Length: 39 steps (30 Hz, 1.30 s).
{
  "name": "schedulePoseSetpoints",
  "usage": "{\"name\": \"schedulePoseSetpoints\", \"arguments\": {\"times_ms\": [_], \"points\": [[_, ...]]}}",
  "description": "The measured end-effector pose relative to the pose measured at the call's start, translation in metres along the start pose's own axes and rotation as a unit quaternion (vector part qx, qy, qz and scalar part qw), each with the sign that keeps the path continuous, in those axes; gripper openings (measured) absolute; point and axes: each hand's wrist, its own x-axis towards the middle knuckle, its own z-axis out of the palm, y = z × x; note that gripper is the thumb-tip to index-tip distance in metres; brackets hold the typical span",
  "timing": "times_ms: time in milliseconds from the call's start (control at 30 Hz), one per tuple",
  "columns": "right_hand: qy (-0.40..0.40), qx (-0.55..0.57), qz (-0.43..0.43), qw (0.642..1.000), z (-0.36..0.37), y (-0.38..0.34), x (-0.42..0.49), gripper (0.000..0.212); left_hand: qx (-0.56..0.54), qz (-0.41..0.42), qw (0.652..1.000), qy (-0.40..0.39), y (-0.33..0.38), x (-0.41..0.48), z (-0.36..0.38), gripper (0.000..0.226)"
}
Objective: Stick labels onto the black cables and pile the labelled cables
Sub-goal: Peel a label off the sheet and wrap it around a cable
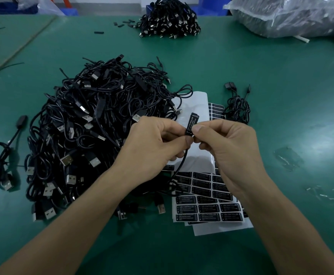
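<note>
One stray cable [5, 155] lies alone at far left, coiled, its USB plug nearest the near edge. Beside it sits one big heap [82, 132] of tangled black cables, too many to count. Two hands meet just right of the heap. The left hand [154, 143] pinches the lower end of a small black block [190, 124], the thumb under it, the other fingers curled. The right hand [227, 143] pinches the same block from the other side, the thumb pressed on its white-lettered label. The block's wire [183, 162] hangs down between the wrists. Below the hands lie overlapping label sheets [207, 207], at least three; some are stripped white at the top. One small bunch [237, 108] of cables rests right of the sheets. A second heap [170, 18] stands at the far edge, with a few loose black bits [124, 22] to its left. One clear bag [289, 14], stuffed, fills the far right corner. The table [291, 86] is covered in green matting; blue bins [69, 11] show behind it.
</note>
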Motion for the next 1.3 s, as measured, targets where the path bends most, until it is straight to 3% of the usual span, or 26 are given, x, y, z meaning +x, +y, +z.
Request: {"name": "schedulePoseSetpoints", "arguments": {"times_ms": [333,1000,1300], "points": [[0.020,-0.001,0.003,1.000,0.0016,-0.0021,-0.0008,0.015,-0.030,-0.010,0.999,-0.012,0.0013,0.0004,0.0012,0.004],[0.021,-0.015,-0.005,1.000,0.0013,-0.0017,-0.0005,0.016,-0.029,0.003,0.999,-0.014,-0.0007,0.0006,0.0004,0.014],[0.031,-0.011,0.000,0.999,0.0023,-0.0018,-0.0010,0.013,-0.044,-0.002,0.999,-0.017,-0.0023,0.0011,0.0009,0.008]]}}
